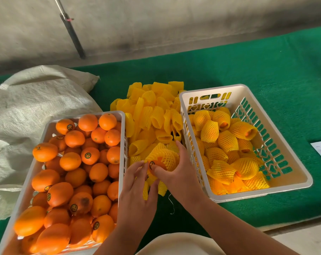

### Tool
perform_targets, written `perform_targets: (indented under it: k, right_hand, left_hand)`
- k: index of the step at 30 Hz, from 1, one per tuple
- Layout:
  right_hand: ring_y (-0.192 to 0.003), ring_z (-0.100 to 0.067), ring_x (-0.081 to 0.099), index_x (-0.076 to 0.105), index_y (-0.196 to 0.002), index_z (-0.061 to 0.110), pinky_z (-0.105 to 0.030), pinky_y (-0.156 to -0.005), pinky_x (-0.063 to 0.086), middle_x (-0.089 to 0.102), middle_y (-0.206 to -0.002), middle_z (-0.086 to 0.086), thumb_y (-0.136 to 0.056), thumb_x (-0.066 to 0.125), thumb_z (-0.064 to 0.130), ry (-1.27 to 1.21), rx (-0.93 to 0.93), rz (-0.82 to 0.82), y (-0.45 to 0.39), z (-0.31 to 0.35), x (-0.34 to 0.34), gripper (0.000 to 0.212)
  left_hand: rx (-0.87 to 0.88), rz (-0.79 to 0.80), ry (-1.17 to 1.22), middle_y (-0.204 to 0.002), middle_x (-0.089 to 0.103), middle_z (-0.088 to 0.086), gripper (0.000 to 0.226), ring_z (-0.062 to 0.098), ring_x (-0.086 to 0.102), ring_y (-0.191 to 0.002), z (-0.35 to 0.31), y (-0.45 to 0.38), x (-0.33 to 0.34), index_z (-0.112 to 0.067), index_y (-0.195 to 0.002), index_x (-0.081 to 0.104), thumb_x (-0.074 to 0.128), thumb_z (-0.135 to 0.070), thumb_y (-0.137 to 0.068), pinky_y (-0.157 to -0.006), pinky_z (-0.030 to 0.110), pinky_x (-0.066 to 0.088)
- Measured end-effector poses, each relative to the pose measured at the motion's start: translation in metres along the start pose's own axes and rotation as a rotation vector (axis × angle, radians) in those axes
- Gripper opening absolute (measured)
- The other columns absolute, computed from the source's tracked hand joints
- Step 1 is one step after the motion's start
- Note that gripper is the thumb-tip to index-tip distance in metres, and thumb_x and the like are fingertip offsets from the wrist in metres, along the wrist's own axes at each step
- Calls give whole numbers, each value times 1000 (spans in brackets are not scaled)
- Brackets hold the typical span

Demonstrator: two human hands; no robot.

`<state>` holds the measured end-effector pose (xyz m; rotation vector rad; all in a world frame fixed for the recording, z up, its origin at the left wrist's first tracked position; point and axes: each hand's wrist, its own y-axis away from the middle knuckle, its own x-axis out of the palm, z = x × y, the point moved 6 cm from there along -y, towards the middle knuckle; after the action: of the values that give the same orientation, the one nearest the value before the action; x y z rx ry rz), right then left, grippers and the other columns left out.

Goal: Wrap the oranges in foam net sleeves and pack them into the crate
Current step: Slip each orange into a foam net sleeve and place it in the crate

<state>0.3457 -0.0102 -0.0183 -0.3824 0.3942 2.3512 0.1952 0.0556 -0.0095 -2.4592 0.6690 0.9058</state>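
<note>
Item: orange part-sleeved between both hands, packing midway

Left to right we list: a grey sack [36, 100]; the supply crate [122, 115] heaped with bare oranges [75, 172], so we judge most of the work left; our left hand [137, 188], fingers loosely spread, tips at the sleeve's open edge; the held orange [156, 165], sticker showing, largely covered by a yellow foam net sleeve [167, 157] over the pile of spare sleeves [152, 111]; our right hand [176, 168] curled round it, thumb on the peel; the packing crate [266, 195], partly filled with wrapped oranges [227, 142], on the green mat [266, 70]
</note>
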Motion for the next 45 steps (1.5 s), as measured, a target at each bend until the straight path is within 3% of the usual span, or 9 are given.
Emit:
perform_targets:
  k: [3,6,11,16,23,30,36,42,45]
  right_hand:
    - [-149,-10,28,6,-160,49,-24,-105,31,21,-166,19,-75,80,67,50,-30,22,0,-2,-1,114]
    - [-138,2,22,-3,-158,56,-21,-104,29,18,-164,26,-73,80,71,89,-74,69,-1,-3,-3,119]
    - [-134,5,25,-9,-156,61,-11,-94,27,17,-161,31,-69,70,84,171,-179,128,-1,7,1,120]
    - [-135,3,24,-11,-157,59,-24,-103,32,18,-162,28,-71,72,80,221,-206,136,-3,8,-1,121]
    - [-122,0,37,-4,-158,54,-11,-84,32,40,-145,18,-59,68,85,141,-71,117,-7,-3,-9,126]
    - [-130,-5,38,6,-160,52,-28,-100,45,36,-148,22,-64,79,72,10,-36,157,-6,2,-9,121]
    - [-113,-10,64,24,-158,49,-26,-87,61,56,-129,18,-66,79,63,-277,89,219,-4,-3,-5,108]
    - [-112,-10,63,29,-155,52,-23,-82,61,54,-132,17,-63,78,70,-318,112,150,-2,-8,-5,105]
    - [-123,-7,54,25,-155,53,-18,-85,57,46,-135,25,-67,78,66,-235,51,162,-1,-6,-7,104]
  left_hand:
    - [73,-24,3,-129,47,-36,25,-10,51,-119,-6,-7,-10,-38,-126,61,46,-44,-107,-89,3,43]
    - [56,20,-29,-117,49,-40,14,-12,56,-109,-6,-20,-17,-58,-111,46,52,-51,-100,-71,8,47]
    - [291,37,-250,-129,52,-17,33,-1,51,-110,-14,-30,-17,-30,-134,56,50,-37,-103,-83,8,43]
    - [588,-93,-340,-118,51,-4,22,12,55,-102,-31,-25,-20,-15,-123,55,60,-18,-102,-79,29,57]
    - [572,-73,-303,-106,68,5,29,14,62,-93,-17,-11,-16,-7,-119,69,60,-24,-98,-71,28,60]
    - [-57,115,25,-116,49,-45,36,-10,57,-108,4,-21,-9,-52,-129,48,57,-55,-93,-69,10,51]
    - [-164,61,214,-105,65,-37,25,-7,66,-95,1,-19,-13,-70,-112,49,55,-68,-88,-64,6,52]
    - [-254,73,240,-94,72,-23,26,4,72,-83,6,-12,-8,-63,-115,54,59,-50,-94,-63,24,61]
    - [-414,154,491,-106,74,-14,28,13,75,-93,16,-7,0,-52,-117,61,59,-49,-89,-68,30,63]
